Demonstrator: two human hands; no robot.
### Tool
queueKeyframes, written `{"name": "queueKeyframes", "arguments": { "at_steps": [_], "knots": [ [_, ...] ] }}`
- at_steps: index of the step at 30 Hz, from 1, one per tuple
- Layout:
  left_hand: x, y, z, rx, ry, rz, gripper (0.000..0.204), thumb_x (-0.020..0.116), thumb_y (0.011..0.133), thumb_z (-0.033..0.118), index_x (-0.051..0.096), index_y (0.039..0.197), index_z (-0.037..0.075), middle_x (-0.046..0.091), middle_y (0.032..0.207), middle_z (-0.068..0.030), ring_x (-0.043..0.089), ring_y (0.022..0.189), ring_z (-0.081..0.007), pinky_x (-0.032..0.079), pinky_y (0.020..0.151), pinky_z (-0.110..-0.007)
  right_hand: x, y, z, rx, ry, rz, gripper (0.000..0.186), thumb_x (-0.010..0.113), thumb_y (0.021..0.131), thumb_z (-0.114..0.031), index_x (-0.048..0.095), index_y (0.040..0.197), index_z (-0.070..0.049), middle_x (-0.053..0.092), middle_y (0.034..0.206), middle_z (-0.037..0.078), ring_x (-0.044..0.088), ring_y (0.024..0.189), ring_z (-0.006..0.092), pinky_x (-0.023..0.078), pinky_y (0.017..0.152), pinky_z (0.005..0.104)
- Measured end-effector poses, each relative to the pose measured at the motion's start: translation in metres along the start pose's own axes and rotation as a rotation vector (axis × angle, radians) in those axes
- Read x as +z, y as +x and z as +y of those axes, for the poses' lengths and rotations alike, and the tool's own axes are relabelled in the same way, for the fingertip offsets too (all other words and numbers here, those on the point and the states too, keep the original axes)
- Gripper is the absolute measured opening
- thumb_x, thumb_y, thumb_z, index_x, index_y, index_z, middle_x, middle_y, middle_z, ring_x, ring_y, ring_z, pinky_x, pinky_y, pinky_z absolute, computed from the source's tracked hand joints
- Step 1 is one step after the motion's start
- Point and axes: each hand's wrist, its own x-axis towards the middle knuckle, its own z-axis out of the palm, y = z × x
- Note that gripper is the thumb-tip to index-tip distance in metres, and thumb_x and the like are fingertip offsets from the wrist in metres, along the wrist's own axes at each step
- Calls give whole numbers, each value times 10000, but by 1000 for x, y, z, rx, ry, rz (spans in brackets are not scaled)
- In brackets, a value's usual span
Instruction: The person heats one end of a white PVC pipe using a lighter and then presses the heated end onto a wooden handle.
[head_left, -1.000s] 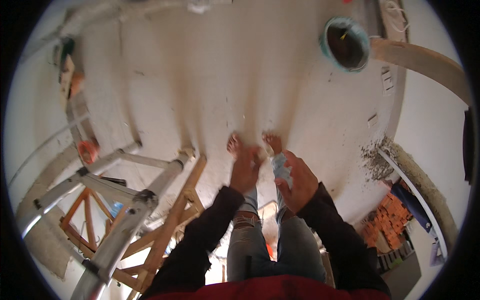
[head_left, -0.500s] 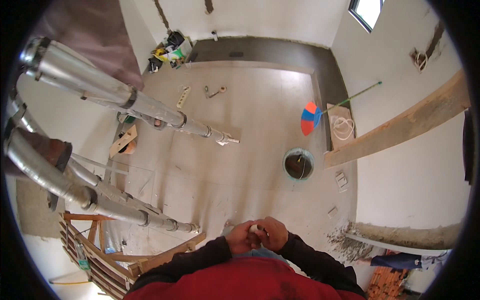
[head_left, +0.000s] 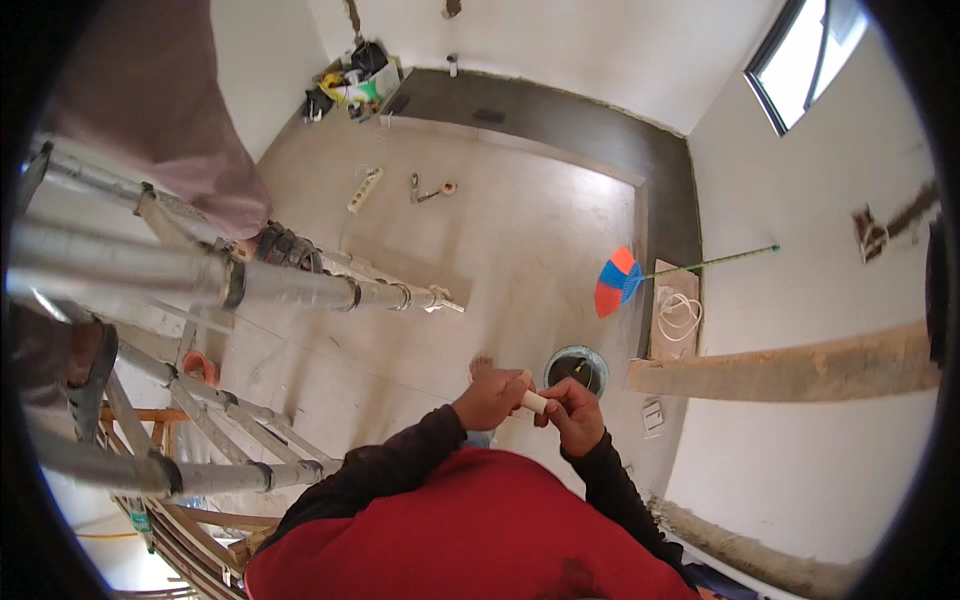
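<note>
In the head view we hold a short pale tube (head_left: 533,401) between both hands at chest height, just below the picture's centre: our left hand (head_left: 490,398) wraps one end in a closed fist, and our right hand (head_left: 573,412) pinches the other end with narrow fingers, probably so each hand can steady or twist its half. The tube looks smooth, round and cream-coloured, likely plastic. At one o'clock from it, down on the dusty concrete floor (head_left: 480,250), sits a round bucket (head_left: 576,369) with a dark inside; beyond it lies a broom (head_left: 622,279) with a blue and orange head. At nine o'clock, dull metal ladder rails (head_left: 300,285) carry another person's sandalled foot (head_left: 285,247).
</note>
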Motion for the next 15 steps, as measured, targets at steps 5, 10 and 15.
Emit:
{"name": "queueKeyframes", "arguments": {
  "at_steps": [5,10,15],
  "knots": [
    [-63,76,18,-178,-121,50,372,358,1010,277,573,833,31,495,656,-14,463,580,-98,406,545,-268,-19,106,-46,54,-268,-45,96,600,940,-89,589,956,6,671,784,81,657,741,133,530,697,264],
    [-121,159,39,-251,-248,133,336,363,972,245,545,775,42,492,639,-32,442,528,-134,405,537,-310,-43,223,-82,-187,-803,-181,147,581,942,-137,609,899,0,651,668,63,613,569,139,484,543,294],
    [-159,250,39,-73,-63,435,318,389,966,223,552,779,24,473,591,-90,440,500,-202,394,504,-343,-79,339,-88,237,-448,-332,212,485,980,-147,579,831,-29,580,614,31,571,514,147,444,483,302]
  ]
}}
